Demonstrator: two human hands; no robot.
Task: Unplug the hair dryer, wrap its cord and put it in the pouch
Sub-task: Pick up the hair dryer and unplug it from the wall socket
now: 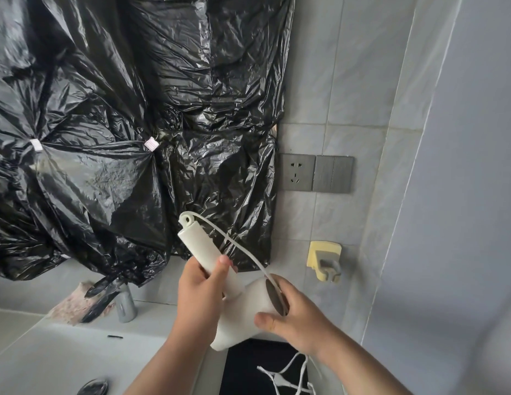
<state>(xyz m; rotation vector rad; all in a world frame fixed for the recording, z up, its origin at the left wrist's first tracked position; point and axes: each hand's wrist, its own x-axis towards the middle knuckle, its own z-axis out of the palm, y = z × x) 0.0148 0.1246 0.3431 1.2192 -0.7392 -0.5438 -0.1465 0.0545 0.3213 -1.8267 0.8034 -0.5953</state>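
White hair dryer held below the empty socket, unplugged. Your left hand grips its handle and your right hand clamps the cord against the barrel. Wrapping stage: next, wind the slack round the handle.

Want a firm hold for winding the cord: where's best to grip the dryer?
Grip the handle mid-length, coming from the left, as the left hand does. It is a straight cylinder standing clear of the barrel, and that leaves the cord exit at its tip and the barrel end free for the right hand.
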